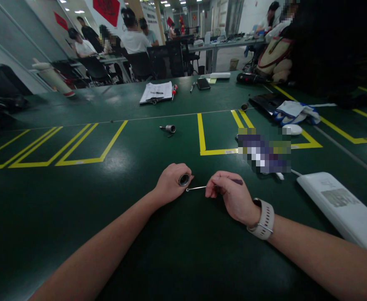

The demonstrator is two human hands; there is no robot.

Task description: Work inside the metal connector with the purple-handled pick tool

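Observation:
My left hand (170, 184) is closed around a short metal cylinder (184, 180), whose round hollow end faces me. A small dark piece sticks out beside it on the right, too small to name. Between the fingers of my right hand (229, 192) is a slim tool with a thin bright shaft (197, 188) and a dark purple handle (238, 182). Its tip, which looks like a small ring or ball, points left and lies just below the cylinder; whether they touch I cannot tell. A similar metal cylinder with a thin stem (170, 128) lies farther out on the green table (133, 242).
A white power bank-like block (340, 209) with a cable lies at right, near a pixelated object (261, 152). Behind are a white mouse (292, 129), gloves (296, 112), a small metal part (244, 106), a phone (203, 84) and a clipboard (156, 92). Several people sit beyond.

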